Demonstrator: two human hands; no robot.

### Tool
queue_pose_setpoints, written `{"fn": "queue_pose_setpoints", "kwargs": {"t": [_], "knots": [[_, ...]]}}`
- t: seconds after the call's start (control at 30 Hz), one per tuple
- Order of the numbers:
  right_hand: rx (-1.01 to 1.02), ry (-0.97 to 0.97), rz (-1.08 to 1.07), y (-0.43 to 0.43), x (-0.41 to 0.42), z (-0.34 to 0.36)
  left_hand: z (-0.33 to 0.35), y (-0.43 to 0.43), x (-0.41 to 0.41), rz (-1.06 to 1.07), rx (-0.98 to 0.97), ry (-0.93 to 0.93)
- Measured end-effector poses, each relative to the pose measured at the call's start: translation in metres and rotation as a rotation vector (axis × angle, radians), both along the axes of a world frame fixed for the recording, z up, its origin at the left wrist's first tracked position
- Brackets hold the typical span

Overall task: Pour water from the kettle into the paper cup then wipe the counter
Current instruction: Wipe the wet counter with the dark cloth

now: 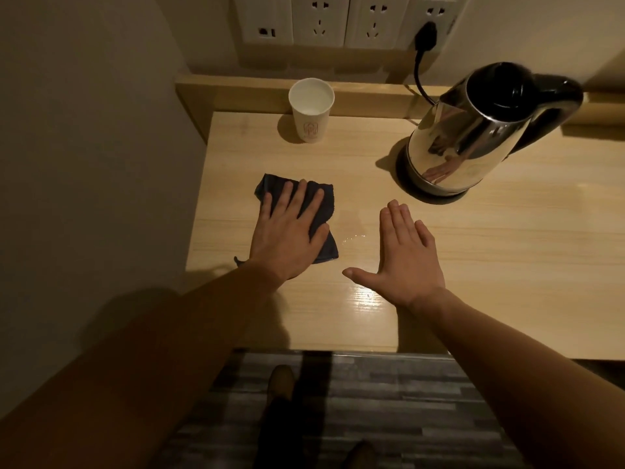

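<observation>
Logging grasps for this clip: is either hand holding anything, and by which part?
Nothing is gripped. The left hand presses flat on the middle of the dark cloth; the right hand is open and empty.

The counter (439,252) was pale wood-grain. The cloth (324,214) looked dark blue, perhaps charcoal in the dim light. The paper cup (311,111) was white with a faint logo; the kettle (473,137) mirrored steel, black-handled.

Bare counter (507,265) right of kettle (473,137)
</observation>
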State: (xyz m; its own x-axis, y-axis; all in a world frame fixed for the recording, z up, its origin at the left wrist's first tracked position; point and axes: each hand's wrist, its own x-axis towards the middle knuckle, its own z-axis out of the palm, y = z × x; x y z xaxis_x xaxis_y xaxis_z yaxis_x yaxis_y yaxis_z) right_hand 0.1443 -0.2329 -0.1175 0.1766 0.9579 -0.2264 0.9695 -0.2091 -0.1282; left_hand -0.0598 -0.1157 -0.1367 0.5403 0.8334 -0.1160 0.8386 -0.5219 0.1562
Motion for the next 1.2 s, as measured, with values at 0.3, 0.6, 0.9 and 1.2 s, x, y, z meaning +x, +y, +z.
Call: {"fn": "queue_pose_setpoints", "kwargs": {"t": [0.3, 0.6, 0.9, 1.2], "knots": [[0.03, -0.017, 0.005, -0.003, -0.001, -0.001, -0.004, -0.058, -0.024, 0.012, -0.018, -0.02], [0.044, -0.029, 0.01, -0.006, -0.001, -0.004, -0.006, -0.119, -0.045, 0.018, -0.06, 0.025], [0.033, -0.011, 0.015, -0.006, 0.001, -0.005, 0.008, -0.18, -0.065, 0.066, -0.242, -0.264], [-0.003, 0.025, 0.022, -0.006, 0.003, 0.001, 0.098, -0.114, -0.039, 0.772, -1.074, -1.042]]}}
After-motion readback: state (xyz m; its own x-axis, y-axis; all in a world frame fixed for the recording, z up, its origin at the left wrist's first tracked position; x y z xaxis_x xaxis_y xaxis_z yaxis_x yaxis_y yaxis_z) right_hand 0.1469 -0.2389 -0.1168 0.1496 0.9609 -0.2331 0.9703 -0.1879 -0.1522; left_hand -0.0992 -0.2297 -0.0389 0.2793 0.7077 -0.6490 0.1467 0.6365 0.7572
